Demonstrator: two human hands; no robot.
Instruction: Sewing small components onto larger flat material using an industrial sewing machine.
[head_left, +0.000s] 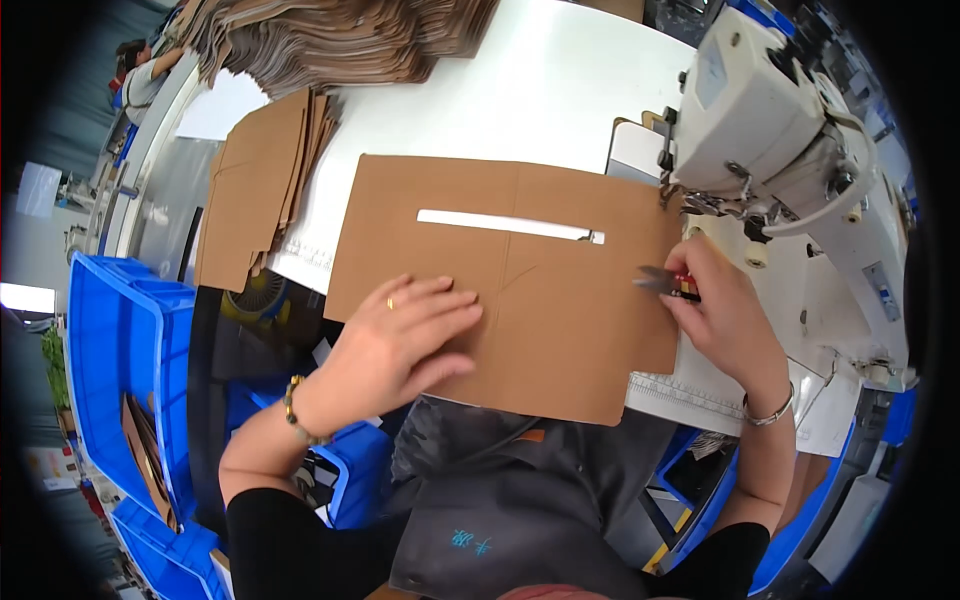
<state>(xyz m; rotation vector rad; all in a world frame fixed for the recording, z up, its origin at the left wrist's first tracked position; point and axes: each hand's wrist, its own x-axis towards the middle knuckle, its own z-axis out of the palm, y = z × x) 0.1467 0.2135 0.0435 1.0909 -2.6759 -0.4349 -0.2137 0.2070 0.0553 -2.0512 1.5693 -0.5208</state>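
Observation:
A flat brown leather-like panel (560,330) lies before me on the white table, its near edge jutting out over my lap. A long narrow slot (480,220) runs across it, and white shows through. My left hand (385,345) rests with fingers stretched out on the panel's left part. At its right side, my right hand (728,310) is closed around small thread snips (662,280) with red handles. The blades point left, over the panel.
A white sewing machine (745,120) stands at the right, close to the panel's far right corner. Several brown pieces (255,180) lie at the left, with a tall brown stack (330,45) behind. Blue bins (130,350) stand at lower left. A person (145,80) is at the far left.

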